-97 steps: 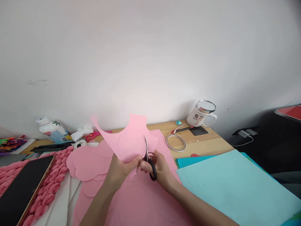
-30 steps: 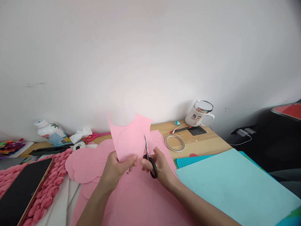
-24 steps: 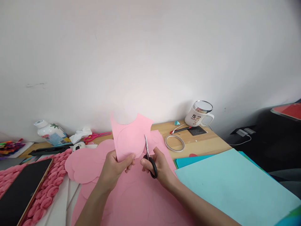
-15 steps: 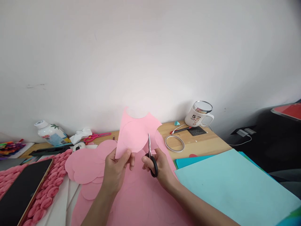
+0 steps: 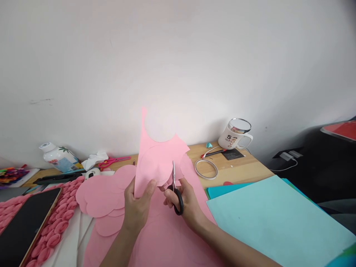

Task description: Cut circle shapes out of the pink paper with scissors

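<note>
A sheet of pink paper (image 5: pixel 155 161) with rounded cut-outs along its top and right edges stands raised in front of me. My left hand (image 5: pixel 139 204) pinches its lower left part between thumb and fingers. A circle is outlined on the sheet. My right hand (image 5: pixel 185 202) grips black-handled scissors (image 5: pixel 178 204), whose metal blades point upward at the paper's lower right portion, beside the outline. Beneath both hands lies a larger pink sheet (image 5: pixel 164 241). Several cut pink paper circles (image 5: pixel 104 198) overlap in a pile left of my left hand.
Light blue sheets (image 5: pixel 267 218) lie at right. Behind them are a white mug (image 5: pixel 235 135), a coiled white cable (image 5: pixel 206 169) and a utility knife (image 5: pixel 213 153). At left are a phone (image 5: pixel 30 222) on a pink braided mat, pink scissors (image 5: pixel 114 161) and a white bottle (image 5: pixel 59 157).
The paper has tilted more upright, so its narrow top left strip now stands higher. My right hand and the scissors have shifted slightly left and down.
</note>
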The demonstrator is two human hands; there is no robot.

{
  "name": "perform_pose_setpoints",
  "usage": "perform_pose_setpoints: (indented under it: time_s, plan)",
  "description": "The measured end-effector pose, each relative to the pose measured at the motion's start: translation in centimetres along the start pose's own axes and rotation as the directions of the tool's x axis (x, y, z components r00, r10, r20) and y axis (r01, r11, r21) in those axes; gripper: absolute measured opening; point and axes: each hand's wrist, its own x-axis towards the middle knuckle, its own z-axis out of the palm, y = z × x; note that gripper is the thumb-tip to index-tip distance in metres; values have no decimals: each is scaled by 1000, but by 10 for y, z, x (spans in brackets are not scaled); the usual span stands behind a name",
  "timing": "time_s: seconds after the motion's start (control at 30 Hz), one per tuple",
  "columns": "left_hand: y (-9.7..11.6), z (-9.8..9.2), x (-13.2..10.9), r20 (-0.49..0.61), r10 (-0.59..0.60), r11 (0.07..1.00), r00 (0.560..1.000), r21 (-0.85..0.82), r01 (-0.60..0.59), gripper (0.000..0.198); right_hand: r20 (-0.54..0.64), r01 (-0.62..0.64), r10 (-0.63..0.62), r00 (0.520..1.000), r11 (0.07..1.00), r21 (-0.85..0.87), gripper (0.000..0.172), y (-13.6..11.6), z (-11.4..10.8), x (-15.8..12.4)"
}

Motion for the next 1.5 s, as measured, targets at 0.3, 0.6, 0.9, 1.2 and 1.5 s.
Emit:
perform_pose_setpoints:
  time_s: [0.3,0.6,0.9,1.2,1.5]
  plan:
    - [1,5,-5,17,11,990,1000,144,-13,13,-5,26,-25,1000,1000,14,36,2,2,-2]
    - [-3,5,-6,-122,50,956,991,292,-12,24,26,-2,1,1000,999,51,43,-1,5,-3]
    - [3,13,-10,-25,1,966,1000,260,6,10,11,79,-81,997,989,126,46,-11,-3,5]
    - [7,11,-9,-22,-15,969,1000,247,20,13,39,115,-116,992,993,31,41,-14,-4,5]
    - [7,9,-7,9,-12,959,1000,282,9,13,66,92,-93,993,996,14,46,-16,-4,5]
